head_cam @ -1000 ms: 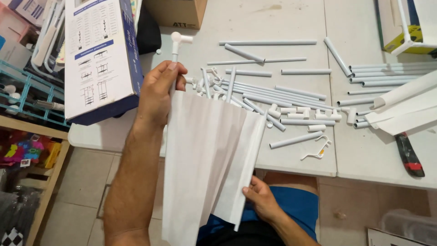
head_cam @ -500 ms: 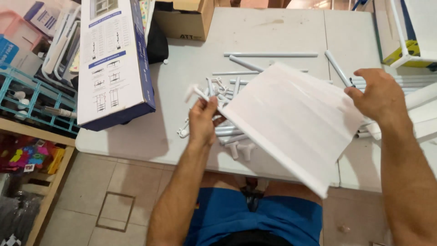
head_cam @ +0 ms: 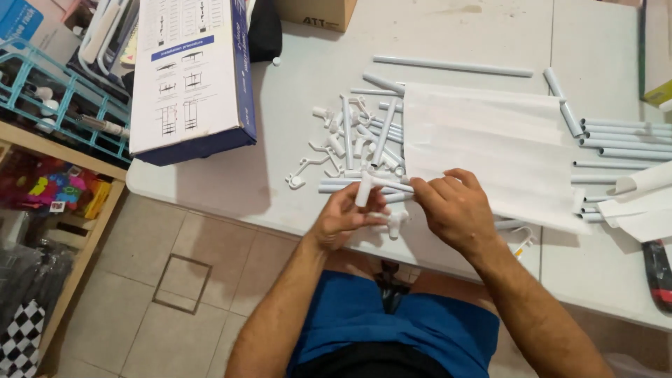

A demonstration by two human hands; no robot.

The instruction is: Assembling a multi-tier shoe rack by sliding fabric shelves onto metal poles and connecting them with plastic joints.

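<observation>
Turquoise wire rack (head_cam: 49, 91) sits at the far left edge of the frame, with a colourful shelf of stuff below it, and just right of that a white and blue cardboard box (head_cam: 192, 73) lies flat on the pale grey table (head_cam: 294, 140). Moving toward the middle there's a messy heap of white tubes and plastic connectors (head_cam: 357, 136). At lower centre the person's left hand (head_cam: 343, 217) is closed around a short white connector piece (head_cam: 364, 189), holding it upright just over the table's near edge. The right hand (head_cam: 455, 206) is right beside it, fingers pinched on the thin tube end meeting that connector, so both hands are close together on the same part. Behind the right hand a white fabric sheet (head_cam: 490, 143) lies spread over more tubes. At the right, a row of long tubes (head_cam: 619, 136) lies side by side.
</observation>
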